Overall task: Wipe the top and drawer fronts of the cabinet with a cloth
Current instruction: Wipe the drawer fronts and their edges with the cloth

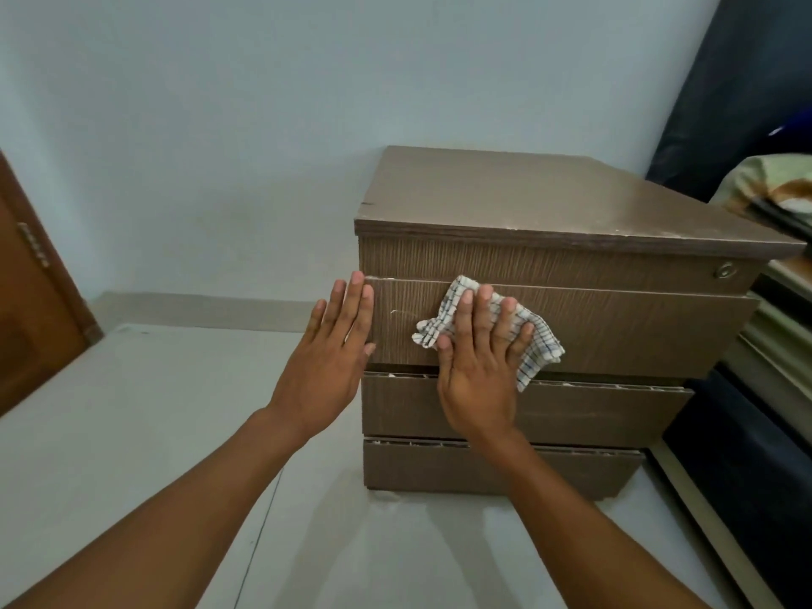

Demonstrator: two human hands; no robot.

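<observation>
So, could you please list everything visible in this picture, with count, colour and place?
cabinet: one, brown wood grain, centre right, against the wall
drawer fronts: four, brown, stacked on the cabinet's front
lock: one, metallic, top drawer's right end
cloth: one, white with blue checks, pressed on the second drawer front
door: one, reddish brown, left edge
bedding: patterned, right edge
left hand: one, flat at the cabinet's left front edge
right hand: one, flat on the cloth

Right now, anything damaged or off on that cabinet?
Yes. The cabinet top has a chipped left edge and worn, pale scuffs along its front edge. The drawer front under the cloth has a white scratch near its left end.
</observation>
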